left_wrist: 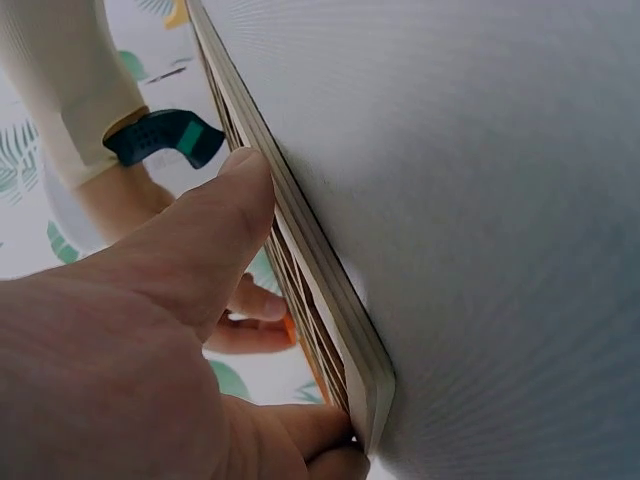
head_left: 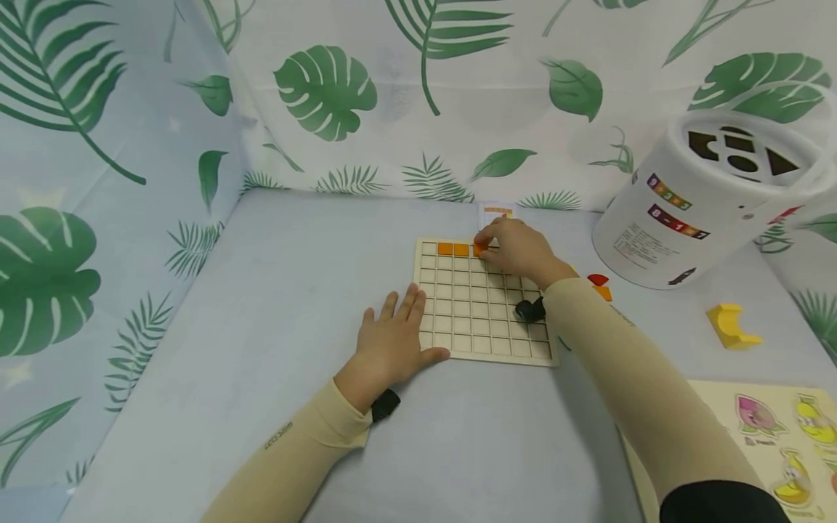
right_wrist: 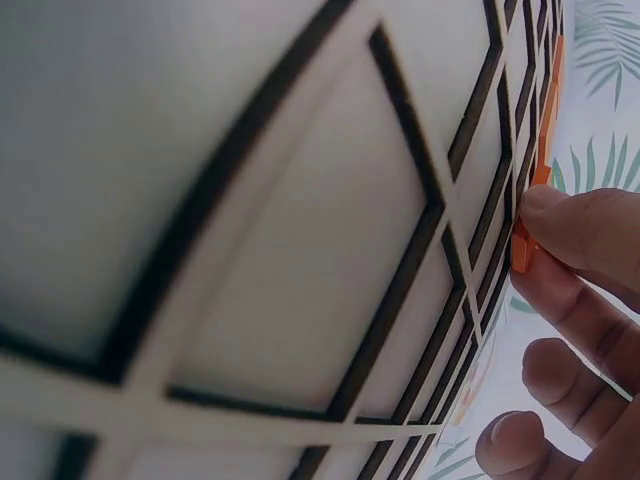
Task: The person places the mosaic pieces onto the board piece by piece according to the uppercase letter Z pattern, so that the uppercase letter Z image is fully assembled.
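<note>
A pale wooden grid board [head_left: 471,312] lies on the table. Two orange square tiles [head_left: 453,250] sit side by side in its far row. Over that row, my right hand [head_left: 519,250] pinches another orange tile [right_wrist: 521,248] between thumb and fingertips, beside the two. The right wrist view shows this tile at the grid's surface, its other fingers loosely bent. My left hand [head_left: 392,341] has its fingers spread and rests at the board's left edge, the thumb along the near left corner. In the left wrist view, its thumb [left_wrist: 245,185] touches the board's side.
A white bucket [head_left: 660,218] with shaped holes in its lid stands at the back right. Red and orange pieces [head_left: 598,283] and a yellow curved block [head_left: 731,327] lie right of the board. A fruit picture board [head_left: 719,399] is at the near right, a small printed card [head_left: 490,211] behind the grid.
</note>
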Available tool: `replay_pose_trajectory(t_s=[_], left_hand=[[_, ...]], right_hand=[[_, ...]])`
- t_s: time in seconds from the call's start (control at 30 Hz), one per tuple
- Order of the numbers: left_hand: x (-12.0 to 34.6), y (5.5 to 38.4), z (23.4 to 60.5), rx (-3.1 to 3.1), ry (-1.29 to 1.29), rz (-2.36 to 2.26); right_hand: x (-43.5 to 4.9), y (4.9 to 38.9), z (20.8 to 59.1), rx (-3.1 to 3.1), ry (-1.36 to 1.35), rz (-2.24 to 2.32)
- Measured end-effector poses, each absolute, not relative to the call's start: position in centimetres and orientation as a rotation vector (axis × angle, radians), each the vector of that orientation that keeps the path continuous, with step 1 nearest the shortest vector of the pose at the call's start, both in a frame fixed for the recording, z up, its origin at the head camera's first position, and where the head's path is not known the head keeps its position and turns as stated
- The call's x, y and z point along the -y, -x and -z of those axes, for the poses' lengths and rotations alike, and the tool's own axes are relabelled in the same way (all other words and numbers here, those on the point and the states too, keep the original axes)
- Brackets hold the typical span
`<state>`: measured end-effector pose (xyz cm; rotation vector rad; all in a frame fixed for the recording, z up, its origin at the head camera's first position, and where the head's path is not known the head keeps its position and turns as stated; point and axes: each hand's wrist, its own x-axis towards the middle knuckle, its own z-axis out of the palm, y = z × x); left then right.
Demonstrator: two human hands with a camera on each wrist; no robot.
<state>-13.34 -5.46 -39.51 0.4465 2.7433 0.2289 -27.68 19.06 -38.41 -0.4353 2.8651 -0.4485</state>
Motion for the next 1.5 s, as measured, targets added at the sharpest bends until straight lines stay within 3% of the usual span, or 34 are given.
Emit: replay_pose_trajectory(t_s=[0.7, 1.5], left_hand=[[4.5, 13.2, 39.7, -2.738, -0.473, -0.211], [5.1, 13.3, 39.8, -2.735, -0.455, -0.235]], right_hand=[[-20.7, 26.4, 37.8, -2.872, 0.435, 0.406], [-29.2, 18.9, 36.4, -2.921, 0.414, 0.35]])
